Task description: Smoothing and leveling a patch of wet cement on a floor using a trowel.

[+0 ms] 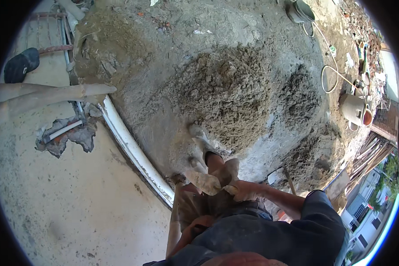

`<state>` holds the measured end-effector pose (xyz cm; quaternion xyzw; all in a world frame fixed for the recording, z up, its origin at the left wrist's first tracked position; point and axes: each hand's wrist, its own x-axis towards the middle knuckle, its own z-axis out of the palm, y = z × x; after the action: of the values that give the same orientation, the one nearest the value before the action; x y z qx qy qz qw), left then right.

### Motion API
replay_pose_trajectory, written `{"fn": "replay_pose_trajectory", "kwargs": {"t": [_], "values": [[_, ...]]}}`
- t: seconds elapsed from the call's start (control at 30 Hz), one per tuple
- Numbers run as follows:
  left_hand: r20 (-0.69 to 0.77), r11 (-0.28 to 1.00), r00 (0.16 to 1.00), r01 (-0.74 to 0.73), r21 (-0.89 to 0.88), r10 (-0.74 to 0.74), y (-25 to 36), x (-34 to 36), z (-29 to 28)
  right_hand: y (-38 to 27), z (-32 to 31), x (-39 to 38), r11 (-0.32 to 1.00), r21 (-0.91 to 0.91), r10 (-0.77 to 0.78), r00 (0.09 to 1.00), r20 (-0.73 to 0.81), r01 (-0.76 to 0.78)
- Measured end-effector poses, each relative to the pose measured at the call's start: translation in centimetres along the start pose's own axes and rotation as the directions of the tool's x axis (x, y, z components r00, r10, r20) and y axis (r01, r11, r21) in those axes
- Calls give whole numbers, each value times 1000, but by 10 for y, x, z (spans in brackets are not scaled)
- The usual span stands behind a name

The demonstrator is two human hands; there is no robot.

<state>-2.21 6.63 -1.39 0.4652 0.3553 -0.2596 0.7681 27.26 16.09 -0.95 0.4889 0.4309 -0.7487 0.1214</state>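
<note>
My right hand point(238, 189) is closed on a pale, dusty, crumpled thing point(204, 181), possibly a glove or cloth, held in front of my waist. My left hand point(201, 221) is low against my body, mostly hidden, so its fingers cannot be made out. Below, my dusty shoe point(197, 133) stands at the edge of a large pile of grey mortar or damp sand point(228, 91). A long white pipe point(135, 157) runs along the ground to my left, and a wooden handle point(289, 181) lies to the right of my right arm.
Smaller grey piles point(297, 97) lie rightward. A dark bucket point(301, 11), a hose point(328, 80), a pale container point(351, 111) and rubble line the right. A broken patch with exposed pipe point(66, 133), long pale tubes point(44, 95) and a dark shoe-like item point(22, 64) are at the left.
</note>
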Motion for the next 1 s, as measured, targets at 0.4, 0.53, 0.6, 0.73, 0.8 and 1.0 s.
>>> {"fn": "replay_pose_trajectory", "kwargs": {"t": [0.4,0.53,0.6,0.73,0.8,1.0], "values": [[-407,966,895,-240,-96,182,-30,25,-21,-31,39,60,935,258,292,940,-176,-242],[-280,971,947,-202,-130,159,-40,11,-27,-44,47,61,931,264,306,935,-179,-254],[-237,972,957,-199,-127,165,-42,6,-30,-44,48,63,940,225,297,941,-165,-257],[-192,972,968,-191,-136,163,-45,-1,-33,-49,49,62,954,197,262,947,-189,-225],[-183,972,969,-190,-138,164,-44,-1,-35,-47,50,62,974,115,216,948,-235,-193],[-185,973,969,-190,-133,164,-37,-3,-44,-51,43,64,988,63,153,943,-297,-140]]}}
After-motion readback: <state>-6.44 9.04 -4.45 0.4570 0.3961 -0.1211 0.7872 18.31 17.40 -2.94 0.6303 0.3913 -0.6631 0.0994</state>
